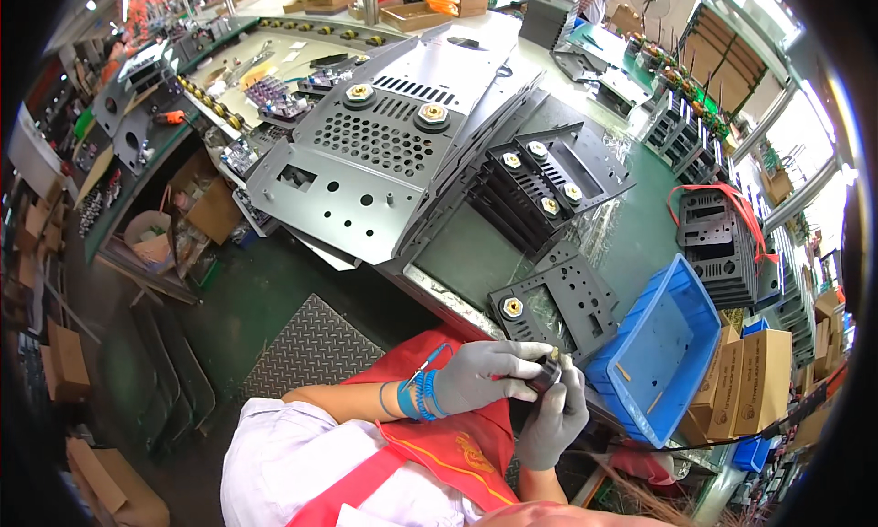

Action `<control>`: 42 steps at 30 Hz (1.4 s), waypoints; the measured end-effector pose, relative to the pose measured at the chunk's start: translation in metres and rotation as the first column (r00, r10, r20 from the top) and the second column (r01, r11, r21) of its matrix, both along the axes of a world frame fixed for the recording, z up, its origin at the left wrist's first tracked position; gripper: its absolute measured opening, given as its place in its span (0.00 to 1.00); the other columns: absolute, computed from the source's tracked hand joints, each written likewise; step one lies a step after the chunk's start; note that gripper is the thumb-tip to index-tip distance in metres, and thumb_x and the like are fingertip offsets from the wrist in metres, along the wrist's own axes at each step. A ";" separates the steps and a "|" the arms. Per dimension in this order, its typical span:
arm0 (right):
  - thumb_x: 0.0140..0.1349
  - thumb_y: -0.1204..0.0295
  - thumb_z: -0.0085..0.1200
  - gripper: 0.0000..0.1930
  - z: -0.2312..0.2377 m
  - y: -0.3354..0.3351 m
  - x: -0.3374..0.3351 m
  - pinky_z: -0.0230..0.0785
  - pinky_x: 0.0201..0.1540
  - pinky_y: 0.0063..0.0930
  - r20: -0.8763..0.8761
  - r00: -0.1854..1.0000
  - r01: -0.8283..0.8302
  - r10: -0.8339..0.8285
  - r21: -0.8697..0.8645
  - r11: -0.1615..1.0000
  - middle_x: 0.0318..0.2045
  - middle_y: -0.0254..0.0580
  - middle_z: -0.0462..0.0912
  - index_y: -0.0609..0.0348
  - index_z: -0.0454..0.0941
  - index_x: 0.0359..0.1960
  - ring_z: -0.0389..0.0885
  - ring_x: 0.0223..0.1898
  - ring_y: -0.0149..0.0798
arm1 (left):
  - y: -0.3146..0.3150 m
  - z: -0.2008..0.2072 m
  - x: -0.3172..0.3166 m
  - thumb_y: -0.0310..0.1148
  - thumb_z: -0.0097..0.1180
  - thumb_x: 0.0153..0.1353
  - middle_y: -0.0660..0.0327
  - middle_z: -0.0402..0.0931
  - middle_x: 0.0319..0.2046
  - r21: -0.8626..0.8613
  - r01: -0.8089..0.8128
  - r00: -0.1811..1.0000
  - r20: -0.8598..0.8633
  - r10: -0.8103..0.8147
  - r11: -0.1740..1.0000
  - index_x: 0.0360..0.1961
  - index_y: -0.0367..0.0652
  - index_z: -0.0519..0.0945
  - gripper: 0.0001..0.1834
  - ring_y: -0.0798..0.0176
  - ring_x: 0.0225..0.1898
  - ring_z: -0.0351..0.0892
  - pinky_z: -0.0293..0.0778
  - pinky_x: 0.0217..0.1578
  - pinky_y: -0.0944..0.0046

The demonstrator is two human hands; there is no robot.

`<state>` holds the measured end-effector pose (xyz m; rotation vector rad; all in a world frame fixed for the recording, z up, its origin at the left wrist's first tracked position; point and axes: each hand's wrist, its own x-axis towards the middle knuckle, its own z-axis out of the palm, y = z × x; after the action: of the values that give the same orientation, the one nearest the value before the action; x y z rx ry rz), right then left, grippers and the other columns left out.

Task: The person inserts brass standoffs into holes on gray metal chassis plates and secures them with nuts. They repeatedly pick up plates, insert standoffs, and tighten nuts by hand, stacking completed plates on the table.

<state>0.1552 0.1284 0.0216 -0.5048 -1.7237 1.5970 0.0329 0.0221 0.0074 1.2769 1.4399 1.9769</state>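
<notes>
Part held between both hands, fitted panel at twelve o'clock

Clock directions are read from the held part, with twelve at the top of the view. The small dark part is in front of the person's body, off the near edge of the tabletop. The left hand, grey-gloved, reaches it from nine o'clock, its fingers pinched about the part. The right hand, likewise gloved, comes from between five and six o'clock, its fingers also gripping the part. A brass-coloured end shows at the fingertips. The long axis appears to run from seven to one o'clock, brass end uppermost; the fingers cover much of the body, so this reading is tentative.

The governing relation: the dark perforated panel lies flat at about twelve o'clock, near the fingertips; contact cannot be determined. Its single brass fitting is at eleven o'clock. By inspection, the left hand is nearer that fitting, and the right hand nearer the blue tray, which sits between two and three o'clock. Farther off at twelve stand dark brackets bearing four similar fittings.
</notes>
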 end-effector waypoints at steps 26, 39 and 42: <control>0.42 0.77 0.72 0.18 0.030 0.019 -0.027 0.73 0.45 0.35 0.169 0.938 -0.346 0.303 0.521 0.780 0.43 0.47 0.76 0.58 0.78 0.35 0.79 0.42 0.45 | -0.023 -0.053 -0.010 0.36 0.60 0.66 0.55 0.79 0.47 0.390 0.324 0.260 0.839 -0.478 0.862 0.48 0.36 0.78 0.15 0.58 0.52 0.79 0.77 0.55 0.57; 0.52 0.65 0.67 0.13 0.030 0.016 -0.039 0.67 0.55 0.50 0.253 0.937 -0.346 0.241 0.770 0.536 0.39 0.45 0.82 0.56 0.77 0.34 0.80 0.43 0.50 | -0.026 -0.056 -0.017 0.46 0.51 0.70 0.61 0.77 0.48 0.446 0.442 -0.025 0.873 -0.487 0.778 0.57 0.41 0.72 0.23 0.63 0.49 0.79 0.79 0.54 0.58; 0.54 0.68 0.65 0.11 0.030 0.020 -0.039 0.65 0.58 0.50 0.293 0.898 -0.434 0.327 0.710 0.555 0.41 0.45 0.84 0.56 0.77 0.34 0.80 0.45 0.49 | -0.029 -0.069 -0.017 0.45 0.52 0.70 0.60 0.77 0.50 0.522 0.458 -0.114 0.837 -0.536 0.719 0.59 0.40 0.71 0.24 0.61 0.51 0.79 0.77 0.56 0.57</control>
<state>0.1165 0.1479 0.0512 0.2327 -2.5223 0.9115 0.0156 -0.0069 -0.0617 0.0996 0.0602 1.5680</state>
